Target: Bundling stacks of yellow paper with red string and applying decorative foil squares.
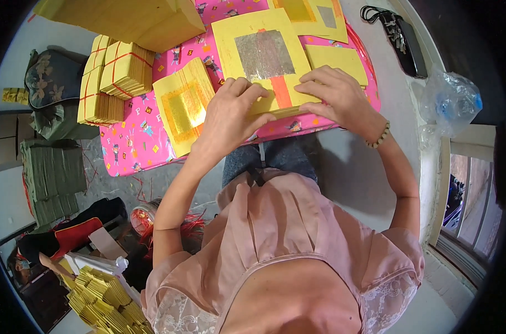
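In front of me lies a stack of yellow joss paper [299, 83], its top sheet bearing a silver square and an orange-red stripe. My left hand [230, 111] grips the stack's near left corner, fingers curled on top and thumb at the front edge. At the near right corner, my right hand [336, 97] holds the same stack, its fingers bent over the sheet and its thumb along the edge. Beside my left hand is another stack of yellow paper [169, 89] with a gold square. How deep the fingers reach between sheets is hidden.
A pink patterned cloth [125, 145] covers the table. Bundles tied with red string [127, 67] stand at left, near a large yellow block [130, 22]. More yellow sheets [336, 61] lie at right. A black phone-like case [406, 47] and a plastic bag [450, 103] sit beyond. Another person [69, 236] works at lower left.
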